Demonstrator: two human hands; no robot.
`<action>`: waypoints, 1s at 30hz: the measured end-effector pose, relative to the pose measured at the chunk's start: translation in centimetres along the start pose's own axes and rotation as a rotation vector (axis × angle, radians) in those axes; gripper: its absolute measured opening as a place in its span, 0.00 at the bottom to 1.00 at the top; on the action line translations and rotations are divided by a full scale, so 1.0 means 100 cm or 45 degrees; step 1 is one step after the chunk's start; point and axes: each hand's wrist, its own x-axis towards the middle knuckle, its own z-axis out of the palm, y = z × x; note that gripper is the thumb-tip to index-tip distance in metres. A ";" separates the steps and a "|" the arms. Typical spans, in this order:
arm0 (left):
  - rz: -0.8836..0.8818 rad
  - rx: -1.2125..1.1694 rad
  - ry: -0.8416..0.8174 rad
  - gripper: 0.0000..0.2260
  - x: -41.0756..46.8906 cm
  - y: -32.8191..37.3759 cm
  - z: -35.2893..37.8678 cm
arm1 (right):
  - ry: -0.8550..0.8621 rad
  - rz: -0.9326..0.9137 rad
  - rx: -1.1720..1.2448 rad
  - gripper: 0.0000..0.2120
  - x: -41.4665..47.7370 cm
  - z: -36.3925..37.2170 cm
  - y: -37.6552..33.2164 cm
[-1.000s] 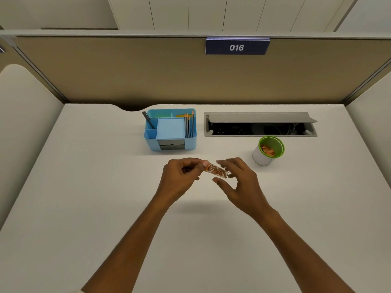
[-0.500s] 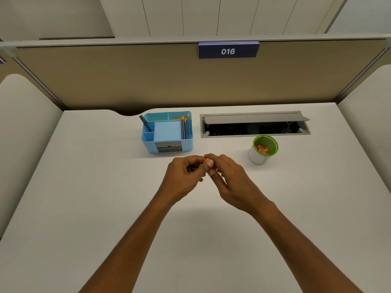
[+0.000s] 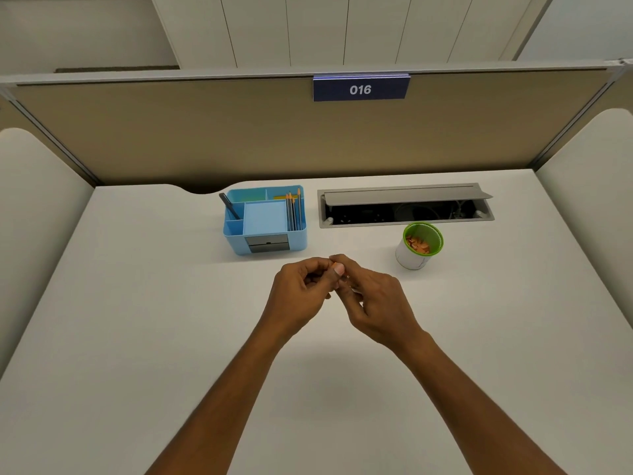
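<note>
Fig. Small clear case (image 3: 333, 266) w/ orange contents, held in the air above the desk (image 3: 137, 337), mid-front, nearer the viewer than the blue desk organizer (image 3: 233, 243).

Change: 1 s ago the case lay in plain view between the hands, and the right fingers were spread off it. Now both hands have met over it and only an orange speck shows at the thumb tips. Judged: the step has gone from presenting the case to working its end (cap or lid, prob.); whether it is being opened or shut can't be told.

Axis: 1 s ago the long axis ran approx. left-right, with the right end dipping toward the viewer. Now the body is hidden. From the hand positions the axis is likely unchanged, but which end points where can't be read.

L hand (image 3: 298, 296): fingers curled, thumb and forefinger pinching the case's left end.
R hand (image 3: 373, 303): fingers curled round the other end, touching the L thumb.

Surroundings: green-rimmed white cup (image 3: 409, 258) holding orange bits, right of the hands and apart from them. The organizer carries upright pencils (image 3: 294, 210) and a dark pen (image 3: 230, 206). Open cable hatch (image 3: 404, 205) behind the cup; plate "016" (image 3: 360, 89) on the partition.
</note>
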 end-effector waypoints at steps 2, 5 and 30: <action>-0.044 -0.085 -0.001 0.05 0.001 0.001 0.000 | 0.002 0.126 0.210 0.19 -0.002 0.004 0.002; -0.185 -0.378 0.007 0.06 0.003 0.005 0.000 | -0.013 0.423 0.718 0.19 -0.004 0.010 0.004; -0.484 -1.021 -0.047 0.18 0.026 -0.020 0.012 | 0.203 0.733 -0.294 0.16 0.028 -0.073 0.185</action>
